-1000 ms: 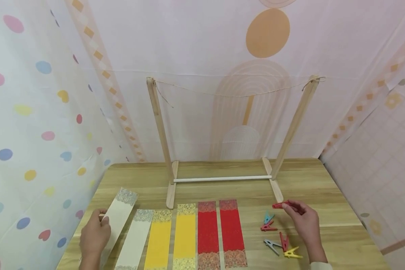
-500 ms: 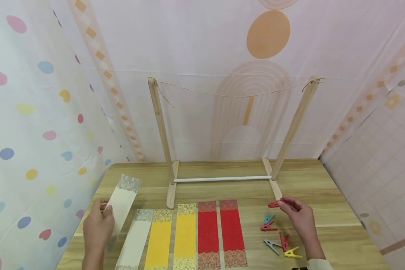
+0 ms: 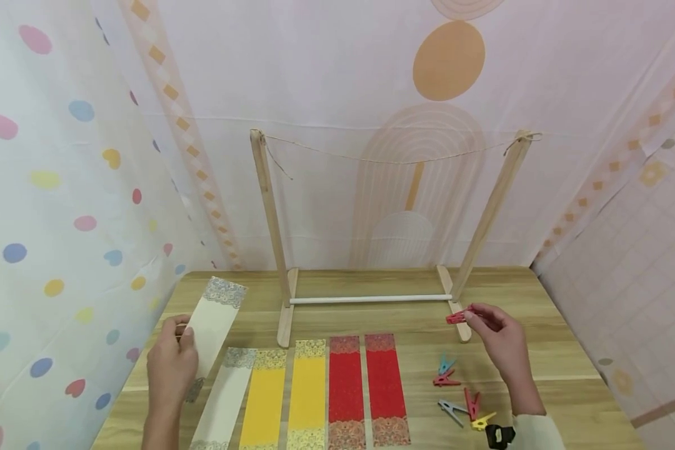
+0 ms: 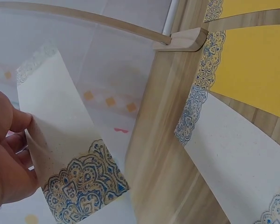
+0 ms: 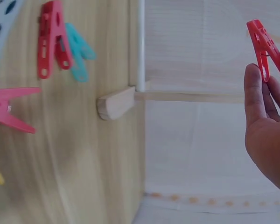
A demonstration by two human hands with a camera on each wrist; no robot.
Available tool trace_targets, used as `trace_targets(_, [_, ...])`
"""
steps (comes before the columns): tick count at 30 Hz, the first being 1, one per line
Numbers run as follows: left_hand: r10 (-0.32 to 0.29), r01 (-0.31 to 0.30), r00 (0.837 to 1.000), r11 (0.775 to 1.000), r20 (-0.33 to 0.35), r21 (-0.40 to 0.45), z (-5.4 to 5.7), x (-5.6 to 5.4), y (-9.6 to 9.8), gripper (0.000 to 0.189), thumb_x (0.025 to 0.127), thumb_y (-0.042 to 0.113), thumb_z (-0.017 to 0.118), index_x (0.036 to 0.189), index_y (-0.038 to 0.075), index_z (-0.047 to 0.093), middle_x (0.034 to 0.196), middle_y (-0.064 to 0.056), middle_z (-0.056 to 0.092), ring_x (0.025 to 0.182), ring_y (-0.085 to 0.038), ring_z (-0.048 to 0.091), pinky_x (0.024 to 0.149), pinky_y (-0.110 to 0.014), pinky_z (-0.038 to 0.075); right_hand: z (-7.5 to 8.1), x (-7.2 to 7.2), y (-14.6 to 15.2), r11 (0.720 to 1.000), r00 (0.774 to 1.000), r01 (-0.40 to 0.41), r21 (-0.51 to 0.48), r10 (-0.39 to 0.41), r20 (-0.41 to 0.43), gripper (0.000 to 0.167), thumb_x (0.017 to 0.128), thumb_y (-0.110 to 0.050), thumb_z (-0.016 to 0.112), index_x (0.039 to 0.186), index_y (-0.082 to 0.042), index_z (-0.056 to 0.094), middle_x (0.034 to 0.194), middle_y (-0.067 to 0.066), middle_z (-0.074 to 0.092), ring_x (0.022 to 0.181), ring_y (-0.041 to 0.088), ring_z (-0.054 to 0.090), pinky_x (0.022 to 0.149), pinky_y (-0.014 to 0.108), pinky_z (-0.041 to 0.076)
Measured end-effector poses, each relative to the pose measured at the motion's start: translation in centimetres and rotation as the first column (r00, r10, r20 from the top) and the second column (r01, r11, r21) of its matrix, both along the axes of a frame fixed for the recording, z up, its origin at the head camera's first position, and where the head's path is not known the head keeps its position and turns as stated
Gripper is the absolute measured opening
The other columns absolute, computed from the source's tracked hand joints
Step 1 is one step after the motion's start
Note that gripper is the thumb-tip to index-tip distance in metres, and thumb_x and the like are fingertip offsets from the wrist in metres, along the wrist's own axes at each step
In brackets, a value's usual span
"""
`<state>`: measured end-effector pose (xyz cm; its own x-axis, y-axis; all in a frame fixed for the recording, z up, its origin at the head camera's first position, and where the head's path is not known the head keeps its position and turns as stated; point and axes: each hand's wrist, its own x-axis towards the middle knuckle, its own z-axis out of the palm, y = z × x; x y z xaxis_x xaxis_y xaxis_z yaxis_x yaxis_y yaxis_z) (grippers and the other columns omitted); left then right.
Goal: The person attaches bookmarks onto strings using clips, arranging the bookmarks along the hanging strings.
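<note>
My left hand (image 3: 171, 362) pinches a white paper strip (image 3: 212, 328) with lacy patterned ends by its left long edge. The strip is raised and tilted over the left side of the table; in the left wrist view its lower end shows a blue and gold lace print. My right hand (image 3: 500, 340) holds a red clothespin (image 3: 457, 317) between thumb and fingers, in front of the stand's right foot. In the right wrist view the red clothespin (image 5: 261, 44) points upward from the fingertips.
A wooden stand (image 3: 271, 219) with a string (image 3: 337, 153) between its posts is at the back. Another white strip (image 3: 225, 394), yellow strips (image 3: 308, 390) and red strips (image 3: 345, 384) lie in a row. Several clothespins (image 3: 452, 411) lie to their right.
My left hand has lifted the white strip up and to the right. My right hand has raised the red clothespin slightly, away from the table's front.
</note>
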<state>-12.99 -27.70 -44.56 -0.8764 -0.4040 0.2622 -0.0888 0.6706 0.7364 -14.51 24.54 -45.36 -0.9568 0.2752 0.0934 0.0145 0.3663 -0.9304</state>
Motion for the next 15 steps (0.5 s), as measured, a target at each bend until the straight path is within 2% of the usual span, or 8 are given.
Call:
trace_targets(5, [-0.008, 0.009, 1.0, 1.0, -0.012, 0.011, 0.4, -0.3, 0.6, 0.029, 0.106, 0.01, 0.043, 0.129, -0.003, 0.055, 0.112, -0.026, 0.064, 0.098, -0.042, 0.062, 0.078, -0.052, 0.044, 0.8, -0.3, -0.1, 1.0, 0.999, 0.025, 0.005, -0.024, -0.049, 0.039, 0.097, -0.023, 0.072, 0.125, 0.002, 0.068, 0.108, 0.0, 0.071, 0.087, -0.004, 0.061, 0.071, 0.016, 0.052])
trace_targets(9, [-0.015, 0.016, 0.999, 1.0, -0.05, 0.02, 0.9, -0.8, 1.2, 0.028, 0.105, 0.01, 0.045, 0.127, -0.003, 0.057, 0.108, -0.024, 0.066, 0.093, -0.037, 0.062, 0.076, -0.047, 0.043, 1.4, -0.5, -0.4, 1.0, 0.994, 0.023, -0.006, -0.024, -0.104, 0.035, 0.096, -0.02, 0.073, 0.123, 0.002, 0.07, 0.101, -0.012, 0.07, 0.086, -0.003, 0.062, 0.071, 0.016, 0.052])
trace_targets(11, [-0.013, 0.015, 0.998, 1.0, -0.069, 0.021, 1.2, -1.1, 1.5, 0.027, 0.105, 0.009, 0.046, 0.126, -0.003, 0.057, 0.107, -0.023, 0.066, 0.092, -0.034, 0.061, 0.075, -0.043, 0.042, 1.9, -0.6, -0.5, 1.0, 0.99, 0.022, 0.002, -0.021, -0.137, 0.034, 0.095, -0.019, 0.073, 0.122, 0.002, 0.071, 0.1, -0.012, 0.071, 0.086, -0.004, 0.063, 0.07, 0.016, 0.052])
trace_targets(15, [-0.018, 0.02, 0.995, 1.0, -0.096, 0.023, 1.9, -1.6, 2.0, 0.026, 0.104, 0.008, 0.048, 0.125, -0.003, 0.057, 0.106, -0.021, 0.066, 0.093, -0.032, 0.06, 0.075, -0.041, 0.041, 3.0, -0.9, -1.0, 0.999, 0.982, 0.01, 0.037, -0.002, -0.189, 0.033, 0.095, -0.018, 0.074, 0.121, 0.002, 0.071, 0.103, -0.002, 0.073, 0.085, -0.005, 0.063, 0.069, 0.015, 0.051])
